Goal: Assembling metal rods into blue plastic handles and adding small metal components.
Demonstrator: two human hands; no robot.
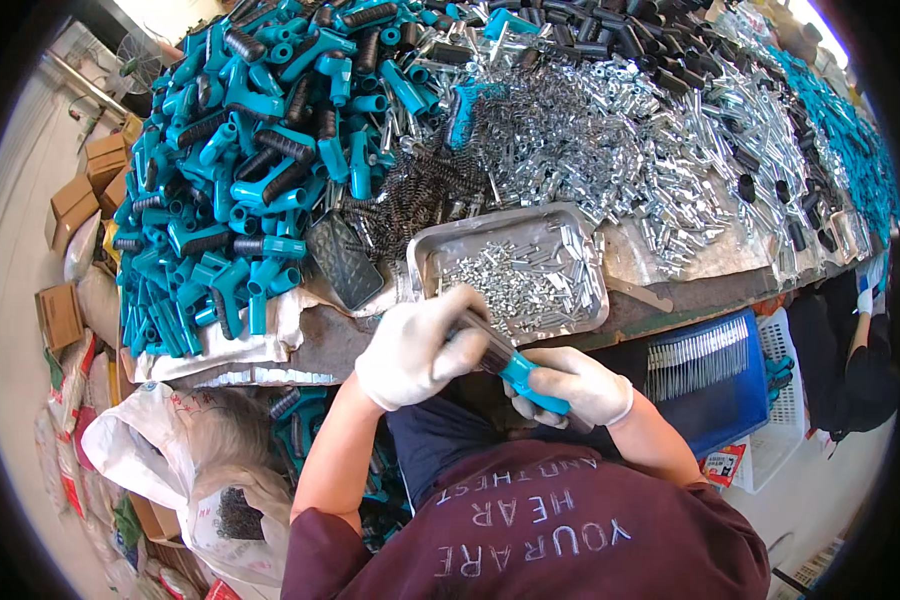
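Observation:
My gloved left hand wraps round the dark grip end of a teal and black plastic handle. The fingers of my gloved right hand close on its teal end. The handle slants down from left to right, held in front of my body just off the bench edge. What lies inside either palm is hidden. Just beyond my hands, a metal tray carries many small silver pins and sleeves. Similar teal and black handles are heaped at the far left of the bench.
Dark springs, shiny metal parts and black sleeves cover the bench. A dark phone-like slab lies left of the tray. Below right stands a blue bin of metal rods; sacks stand lower left. Another person is at far right.

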